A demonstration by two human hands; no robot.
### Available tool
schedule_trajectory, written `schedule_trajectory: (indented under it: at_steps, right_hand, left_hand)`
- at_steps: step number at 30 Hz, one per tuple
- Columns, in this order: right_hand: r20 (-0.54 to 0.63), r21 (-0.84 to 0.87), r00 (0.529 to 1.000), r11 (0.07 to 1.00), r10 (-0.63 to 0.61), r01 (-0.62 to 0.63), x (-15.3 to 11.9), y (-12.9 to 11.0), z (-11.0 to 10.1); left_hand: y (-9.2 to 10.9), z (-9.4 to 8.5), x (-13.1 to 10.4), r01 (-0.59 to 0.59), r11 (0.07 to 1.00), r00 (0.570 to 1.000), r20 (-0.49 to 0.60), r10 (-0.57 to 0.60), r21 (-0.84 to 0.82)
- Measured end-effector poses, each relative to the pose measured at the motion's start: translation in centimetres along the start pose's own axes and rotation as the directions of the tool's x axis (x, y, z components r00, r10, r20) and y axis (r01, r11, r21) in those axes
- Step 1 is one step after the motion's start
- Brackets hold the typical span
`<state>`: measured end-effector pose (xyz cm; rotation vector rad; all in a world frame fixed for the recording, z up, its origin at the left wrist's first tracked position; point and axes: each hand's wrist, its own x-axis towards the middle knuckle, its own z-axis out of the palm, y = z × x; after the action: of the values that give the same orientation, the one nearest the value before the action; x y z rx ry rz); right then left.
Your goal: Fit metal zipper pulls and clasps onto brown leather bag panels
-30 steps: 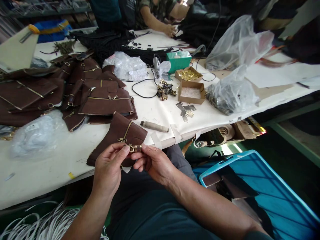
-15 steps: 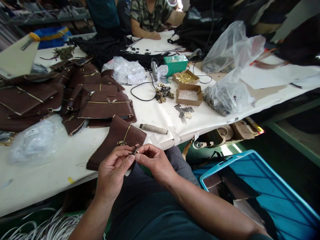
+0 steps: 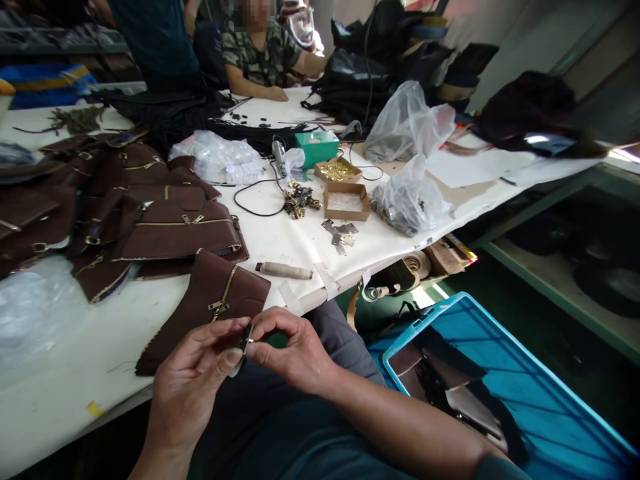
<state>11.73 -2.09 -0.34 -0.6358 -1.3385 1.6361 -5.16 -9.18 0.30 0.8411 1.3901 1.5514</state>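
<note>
My left hand (image 3: 193, 373) pinches a small dark metal fitting (image 3: 245, 338) between thumb and fingers, held upright over my lap. My right hand (image 3: 290, 350) is closed at the fitting's right side, thumb and forefinger on a tiny shiny part of it. The fitting's exact kind is too small to make out. Just behind the hands lies a brown leather bag panel (image 3: 175, 327) with a brass zipper (image 3: 223, 293), flat on the table's edge. A wrapped, stick-like tool (image 3: 284, 270) rests beyond it.
Brown leather bag pieces (image 3: 185, 230) are heaped at left, by plastic bags (image 3: 37, 310). Farther back are dark metal plates (image 3: 340, 235), loose clasps (image 3: 300, 200), a cardboard box (image 3: 347, 202) and a green box (image 3: 317, 148). A blue crate (image 3: 530, 373) stands at lower right; a co-worker (image 3: 260, 57) sits opposite.
The camera view has turned right, so the table's things sit farther left. Both hands still hold the fitting, now turned more upright, and my left hand's fingers are a little straighter.
</note>
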Motion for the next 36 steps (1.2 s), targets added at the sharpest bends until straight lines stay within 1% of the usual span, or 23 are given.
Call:
schedule_trajectory:
  at_steps: [4, 8, 12, 17, 19, 22, 24, 25, 26, 27, 28, 29, 30, 31, 32, 33, 34, 36]
  right_hand:
    - [0.039, -0.023, 0.998, 0.999, -0.040, 0.041, -0.2, -0.6, -0.2]
    - [0.094, -0.033, 0.995, 0.998, -0.041, 0.044, -0.2, -1.4, -0.1]
    - [0.127, -0.037, 0.990, 0.997, -0.055, 0.060, -0.1, -1.7, 0.0]
    - [0.138, -0.024, 0.989, 0.998, -0.053, 0.057, -0.3, -1.5, 0.2]
    - [0.140, -0.021, 0.989, 0.999, -0.046, 0.050, -0.3, -1.5, 0.3]
    - [0.141, -0.038, 0.990, 0.999, -0.003, 0.008, -0.1, -1.5, 0.2]
    - [0.124, -0.067, 0.992, 0.997, 0.035, -0.027, 0.2, -1.3, -0.1]
    - [0.112, -0.086, 0.992, 0.995, 0.054, -0.045, 0.4, -1.1, -0.3]
    - [0.099, -0.108, 0.992, 0.992, 0.073, -0.062, 0.5, -0.8, -0.6]
    - [0.090, -0.132, 0.991, 0.988, 0.095, -0.083, 0.6, -0.4, -0.9]
    - [0.083, -0.158, 0.989, 0.982, 0.120, -0.106, 0.7, 0.1, -1.2]
    - [0.078, -0.183, 0.986, 0.974, 0.147, -0.131, 0.7, 0.7, -1.4]
    - [0.075, -0.206, 0.982, 0.966, 0.173, -0.154, 0.6, 1.4, -1.7]
    - [0.071, -0.220, 0.978, 0.959, 0.197, -0.177, 0.5, 2.0, -1.9]
    - [0.070, -0.221, 0.973, 0.954, 0.222, -0.202, 0.3, 2.6, -2.0]
    - [0.071, -0.207, 0.967, 0.952, 0.246, -0.227, 0.1, 3.1, -2.0]
    - [0.075, -0.181, 0.961, 0.951, 0.267, -0.251, -0.1, 3.5, -2.0]
    - [0.086, -0.121, 0.947, 0.947, 0.309, -0.298, -0.4, 4.0, -2.0]
  left_hand:
    - [0.9, 0.1, -0.5, 0.004, 1.000, 1.000, -0.011, -0.004, -0.009]
    - [1.4, -0.3, -0.8, 0.015, 1.000, 1.000, 0.004, -0.015, -0.020]
    - [1.3, -0.6, -0.9, 0.014, 0.999, 1.000, -0.002, -0.014, -0.035]
    - [0.8, -0.5, -1.0, -0.056, 0.997, 0.998, -0.007, 0.056, -0.049]
    - [0.6, -0.4, -1.0, -0.071, 0.996, 0.997, 0.010, 0.072, -0.056]
    - [0.5, -0.8, -0.5, -0.100, 0.994, 0.991, 0.086, 0.103, -0.035]
    - [0.6, -1.6, 0.4, -0.154, 0.986, 0.981, 0.127, 0.146, 0.057]
    - [0.8, -2.1, 1.2, -0.185, 0.972, 0.977, 0.135, 0.165, 0.147]
    - [1.1, -2.6, 2.1, -0.218, 0.940, 0.973, 0.139, 0.186, 0.264]
    - [1.4, -3.1, 3.3, -0.257, 0.881, 0.965, 0.150, 0.214, 0.397]
    - [1.8, -3.5, 4.6, -0.306, 0.793, 0.952, 0.182, 0.247, 0.527]
    - [2.1, -3.7, 6.1, -0.373, 0.680, 0.928, 0.246, 0.281, 0.632]
    - [2.5, -3.8, 7.6, -0.459, 0.550, 0.888, 0.341, 0.309, 0.698]
    - [2.8, -3.7, 9.1, -0.546, 0.422, 0.837, 0.450, 0.312, 0.724]
    - [3.0, -3.4, 10.5, -0.624, 0.309, 0.780, 0.554, 0.291, 0.717]
    - [3.2, -2.9, 11.8, -0.690, 0.218, 0.723, 0.643, 0.252, 0.690]
    - [3.3, -2.3, 12.9, -0.747, 0.148, 0.664, 0.720, 0.202, 0.648]
    - [3.3, -1.0, 14.5, -0.845, 0.061, 0.535, 0.841, 0.083, 0.531]
